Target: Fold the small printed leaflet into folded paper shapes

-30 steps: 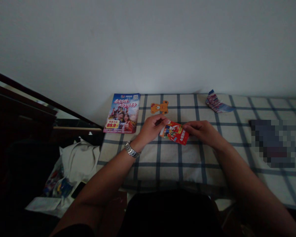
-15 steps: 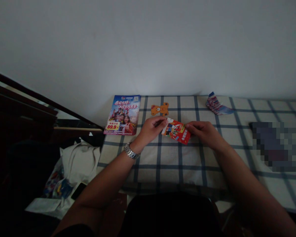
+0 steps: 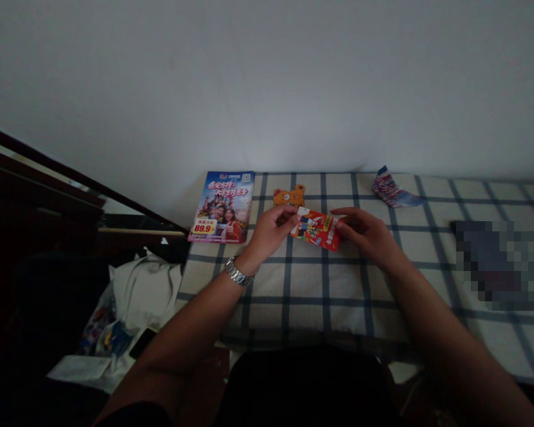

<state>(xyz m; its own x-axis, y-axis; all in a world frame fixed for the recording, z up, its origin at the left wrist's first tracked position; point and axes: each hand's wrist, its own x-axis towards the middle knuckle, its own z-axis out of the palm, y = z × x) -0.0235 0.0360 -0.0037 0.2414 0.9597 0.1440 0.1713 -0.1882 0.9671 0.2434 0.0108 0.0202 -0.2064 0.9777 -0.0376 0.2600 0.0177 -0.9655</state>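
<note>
Above the checked cloth is a small red printed card (image 3: 318,229) with cartoon figures and yellow and white lettering. My left hand (image 3: 278,228), with a metal watch at the wrist, pinches the card's left end between thumb and fingers. At the card's right end is my right hand (image 3: 365,234), its thumb against the edge and its index finger raised apart from the thumb. Whatever its other fingers do behind the card is hidden. Just behind the card lies a teddy bear cutout (image 3: 289,195), partly covered by my left hand.
A colourful poster-like flyer (image 3: 222,207) lies at the left end of the checked cloth (image 3: 302,296). Towards the wall (image 3: 267,89) rests a folded flyer (image 3: 394,190). A dark blurred object (image 3: 489,261) is on the right. White bags (image 3: 145,284) and a phone (image 3: 142,343) sit lower left.
The card has turned flatter, its right end rising slightly. My right index finger has lifted away from the thumb. My left hand keeps its pinch and covers more of the bear.
</note>
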